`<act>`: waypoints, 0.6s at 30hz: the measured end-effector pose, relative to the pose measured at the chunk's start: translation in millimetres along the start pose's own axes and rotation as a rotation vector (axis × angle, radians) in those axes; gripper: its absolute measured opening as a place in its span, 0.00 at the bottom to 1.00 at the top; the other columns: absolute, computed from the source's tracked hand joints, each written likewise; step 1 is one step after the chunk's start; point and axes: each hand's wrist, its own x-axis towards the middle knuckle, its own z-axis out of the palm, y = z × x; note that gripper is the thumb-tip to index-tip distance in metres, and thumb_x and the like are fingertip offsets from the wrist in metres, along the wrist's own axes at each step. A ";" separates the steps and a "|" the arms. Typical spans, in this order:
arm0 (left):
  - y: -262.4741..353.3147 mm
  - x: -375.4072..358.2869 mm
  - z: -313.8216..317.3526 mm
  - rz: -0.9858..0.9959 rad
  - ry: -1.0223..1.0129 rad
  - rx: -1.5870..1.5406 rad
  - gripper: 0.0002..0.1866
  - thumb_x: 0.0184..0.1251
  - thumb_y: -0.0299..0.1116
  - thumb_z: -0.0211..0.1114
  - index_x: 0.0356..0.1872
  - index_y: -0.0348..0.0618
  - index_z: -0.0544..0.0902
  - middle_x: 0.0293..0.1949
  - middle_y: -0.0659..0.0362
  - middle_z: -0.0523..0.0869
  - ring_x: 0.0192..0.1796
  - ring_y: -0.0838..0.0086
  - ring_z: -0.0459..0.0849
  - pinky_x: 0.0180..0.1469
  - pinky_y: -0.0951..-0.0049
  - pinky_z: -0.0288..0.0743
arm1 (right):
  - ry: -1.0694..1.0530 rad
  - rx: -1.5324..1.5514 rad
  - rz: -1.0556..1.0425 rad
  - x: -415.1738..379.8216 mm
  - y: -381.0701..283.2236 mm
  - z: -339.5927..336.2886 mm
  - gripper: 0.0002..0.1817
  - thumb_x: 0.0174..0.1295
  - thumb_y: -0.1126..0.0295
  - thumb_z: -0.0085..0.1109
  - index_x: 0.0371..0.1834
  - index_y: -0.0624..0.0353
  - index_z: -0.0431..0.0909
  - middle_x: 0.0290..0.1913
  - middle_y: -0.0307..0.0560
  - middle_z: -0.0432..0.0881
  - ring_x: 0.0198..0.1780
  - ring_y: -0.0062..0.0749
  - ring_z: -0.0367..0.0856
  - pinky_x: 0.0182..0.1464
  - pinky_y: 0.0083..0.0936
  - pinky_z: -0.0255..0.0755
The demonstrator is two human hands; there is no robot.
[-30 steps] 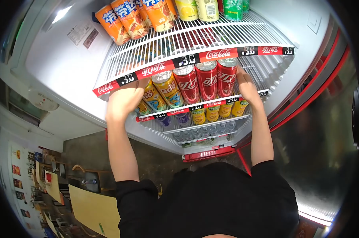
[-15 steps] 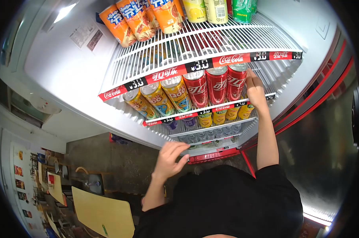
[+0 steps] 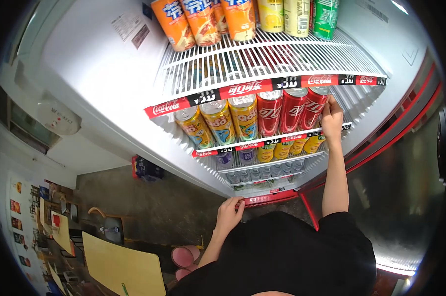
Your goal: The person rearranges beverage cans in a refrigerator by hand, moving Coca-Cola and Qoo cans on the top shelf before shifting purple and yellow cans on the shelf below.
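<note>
My right hand (image 3: 332, 118) reaches into the fridge, its curled fingers at the right side of the rightmost red Coca-Cola can (image 3: 313, 109) on the second shelf. Whether the fingers grip that can is unclear. To its left stand two more red cans and several yellow cans (image 3: 217, 121), all upright in a row behind the shelf's price strip (image 3: 255, 145). Low in front of the fridge, near its red bottom edge (image 3: 267, 199), my left hand (image 3: 230, 213) holds nothing, with thumb and fingers apart.
Orange cartons (image 3: 202, 24), a yellow can and a green can (image 3: 325, 19) stand on the wire top shelf (image 3: 277, 56). Lower shelves hold more drinks. The open fridge door (image 3: 395, 133) is at the right. A yellow table (image 3: 122, 261) and pink stools (image 3: 182, 257) stand at the lower left.
The view has shifted, so the shelves appear further right. My right hand's fingers have curled in beside the rightmost red can. My left hand is lower, near the fridge's bottom edge.
</note>
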 end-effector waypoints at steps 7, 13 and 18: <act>-3.1 1.7 -9.8 0.092 -0.151 -0.012 0.10 0.70 0.30 0.68 0.48 0.37 0.85 0.40 0.50 0.89 0.42 0.55 0.90 0.47 0.59 0.82 | 0.259 0.303 -0.065 -47.2 -2.7 -0.6 0.12 0.78 0.72 0.50 0.32 0.61 0.73 0.26 0.35 0.72 0.28 0.15 0.66 0.30 0.21 0.60; -21.3 -2.1 -14.8 0.080 -0.246 -0.072 0.16 0.70 0.31 0.68 0.55 0.35 0.82 0.44 0.47 0.88 0.46 0.54 0.89 0.51 0.57 0.82 | -0.034 -0.019 0.212 -224.4 45.2 24.9 0.11 0.75 0.70 0.58 0.33 0.63 0.77 0.23 0.37 0.71 0.28 0.17 0.67 0.29 0.24 0.63; -37.8 5.9 -19.9 0.163 -0.229 -0.009 0.20 0.70 0.30 0.68 0.60 0.36 0.78 0.50 0.46 0.86 0.52 0.52 0.87 0.57 0.56 0.80 | -0.065 0.049 0.601 -345.4 97.2 22.6 0.10 0.78 0.67 0.56 0.38 0.60 0.78 0.23 0.34 0.78 0.24 0.13 0.72 0.27 0.18 0.64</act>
